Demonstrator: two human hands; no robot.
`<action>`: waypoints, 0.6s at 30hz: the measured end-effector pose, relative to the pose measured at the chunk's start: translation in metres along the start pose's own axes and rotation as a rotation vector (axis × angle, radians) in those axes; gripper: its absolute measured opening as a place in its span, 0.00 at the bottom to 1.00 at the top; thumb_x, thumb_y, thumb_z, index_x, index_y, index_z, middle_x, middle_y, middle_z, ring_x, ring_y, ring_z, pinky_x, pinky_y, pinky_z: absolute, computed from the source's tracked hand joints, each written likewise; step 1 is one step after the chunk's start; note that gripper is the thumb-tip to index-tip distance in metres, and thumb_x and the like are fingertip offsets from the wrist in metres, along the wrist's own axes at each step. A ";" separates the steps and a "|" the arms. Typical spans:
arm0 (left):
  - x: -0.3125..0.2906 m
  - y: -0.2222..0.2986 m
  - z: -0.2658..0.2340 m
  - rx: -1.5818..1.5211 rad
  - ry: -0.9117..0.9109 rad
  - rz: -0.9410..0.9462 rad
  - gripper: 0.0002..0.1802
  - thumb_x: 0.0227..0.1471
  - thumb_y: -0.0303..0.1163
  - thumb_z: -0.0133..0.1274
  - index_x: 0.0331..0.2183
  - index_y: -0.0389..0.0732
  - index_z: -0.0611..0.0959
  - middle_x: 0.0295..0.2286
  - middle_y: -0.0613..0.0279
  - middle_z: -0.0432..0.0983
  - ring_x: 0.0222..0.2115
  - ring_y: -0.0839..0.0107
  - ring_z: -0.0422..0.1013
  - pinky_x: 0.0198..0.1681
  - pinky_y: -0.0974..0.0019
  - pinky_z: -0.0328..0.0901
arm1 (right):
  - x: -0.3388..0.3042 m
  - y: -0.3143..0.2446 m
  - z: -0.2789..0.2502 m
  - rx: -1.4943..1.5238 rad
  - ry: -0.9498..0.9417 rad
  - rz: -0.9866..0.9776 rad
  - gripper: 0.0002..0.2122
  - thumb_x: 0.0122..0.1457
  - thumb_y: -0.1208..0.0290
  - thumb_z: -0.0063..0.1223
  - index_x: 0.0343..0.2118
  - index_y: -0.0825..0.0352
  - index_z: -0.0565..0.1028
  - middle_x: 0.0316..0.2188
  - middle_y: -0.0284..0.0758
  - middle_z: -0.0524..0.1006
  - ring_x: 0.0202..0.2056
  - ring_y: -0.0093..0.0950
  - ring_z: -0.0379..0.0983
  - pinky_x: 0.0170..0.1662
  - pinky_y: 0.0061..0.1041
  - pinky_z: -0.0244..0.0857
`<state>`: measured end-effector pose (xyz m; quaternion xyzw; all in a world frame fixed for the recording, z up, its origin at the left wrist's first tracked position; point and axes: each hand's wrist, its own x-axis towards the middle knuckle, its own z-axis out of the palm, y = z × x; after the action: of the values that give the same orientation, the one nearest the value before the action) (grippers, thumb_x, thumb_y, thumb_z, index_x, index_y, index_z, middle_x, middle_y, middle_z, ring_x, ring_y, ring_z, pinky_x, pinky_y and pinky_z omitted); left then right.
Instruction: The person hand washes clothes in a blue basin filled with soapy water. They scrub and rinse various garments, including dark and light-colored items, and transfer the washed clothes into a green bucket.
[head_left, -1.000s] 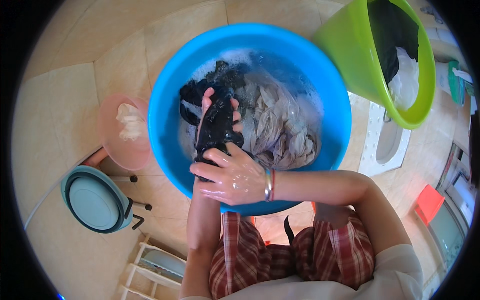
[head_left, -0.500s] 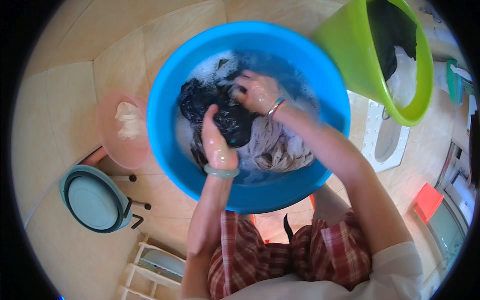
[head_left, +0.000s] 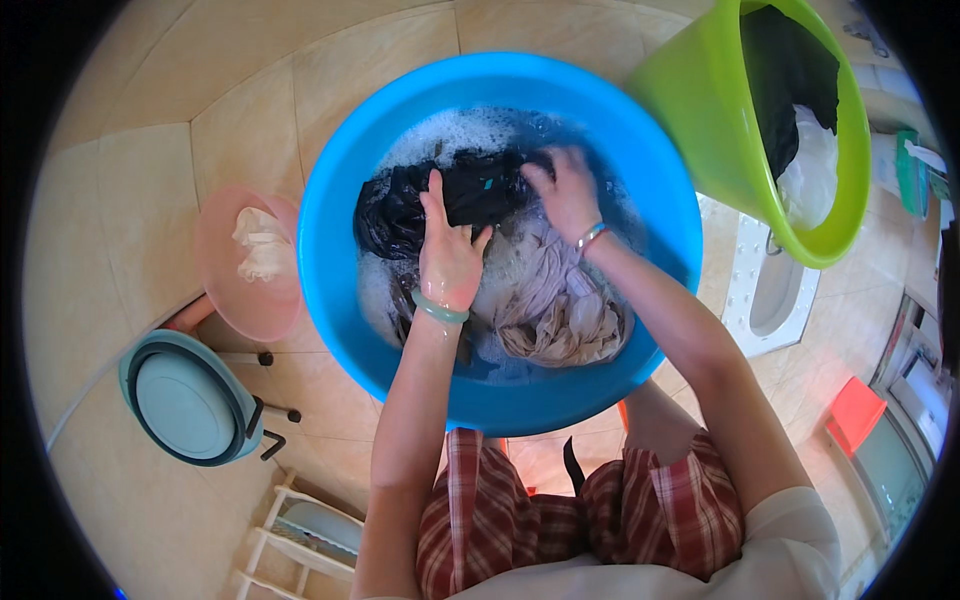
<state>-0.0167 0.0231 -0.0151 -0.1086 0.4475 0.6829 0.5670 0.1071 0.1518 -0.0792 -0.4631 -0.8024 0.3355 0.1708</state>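
A wet black garment (head_left: 480,192) lies spread in a large blue basin (head_left: 670,240) of soapy water. My left hand (head_left: 448,262) rests over its near side, fingers stretched out and apart, with a pale green bangle at the wrist. At the garment's right end is my right hand (head_left: 570,200), its thumb against the black cloth. Its bent fingertips are smeared by motion, so whether they pinch the cloth is hidden. Below that hand, a soaked greyish-beige garment (head_left: 565,320) lies bunched in the water. White suds (head_left: 455,130) float along the far side.
A lime-green bucket (head_left: 690,110) holding black and white cloth tilts at the upper right. Left of the basin sits a translucent pink basin (head_left: 225,290) with cream cloth. A teal folding tub (head_left: 190,405) and a slatted rack (head_left: 300,545) are lower left. A white squat toilet (head_left: 745,290) is right.
My right hand has moved right, from the middle of the black garment to its right end. The black garment is spread wider. My left hand has shifted slightly right and turned, fingers further apart.
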 end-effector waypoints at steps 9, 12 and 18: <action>-0.009 0.013 0.004 -0.230 -0.152 -0.114 0.33 0.60 0.32 0.49 0.64 0.53 0.58 0.51 0.56 0.69 0.46 0.64 0.71 0.48 0.64 0.69 | -0.098 -0.155 -0.068 0.218 -0.465 -0.785 0.12 0.44 0.59 0.62 0.27 0.59 0.73 0.35 0.30 0.68 0.37 0.30 0.65 0.34 0.26 0.64; 0.029 -0.009 -0.048 -0.685 -0.822 -0.332 0.22 0.63 0.38 0.43 0.57 0.49 0.67 0.44 0.62 0.72 0.42 0.70 0.71 0.46 0.69 0.67 | -0.087 -0.173 -0.054 0.198 -0.389 -0.846 0.11 0.43 0.59 0.61 0.23 0.57 0.71 0.34 0.29 0.67 0.37 0.27 0.65 0.30 0.22 0.63; 0.012 -0.055 0.000 -1.313 -0.494 0.591 0.21 0.64 0.44 0.39 0.53 0.45 0.72 0.41 0.62 0.74 0.42 0.71 0.71 0.48 0.68 0.66 | -0.044 -0.164 -0.023 0.340 -0.003 -0.708 0.09 0.43 0.65 0.61 0.17 0.56 0.71 0.23 0.28 0.67 0.25 0.27 0.70 0.19 0.25 0.63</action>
<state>0.0274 0.0287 -0.0500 -0.1433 -0.1799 0.9369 0.2631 0.0397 0.0660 0.0526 -0.1224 -0.8458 0.3847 0.3488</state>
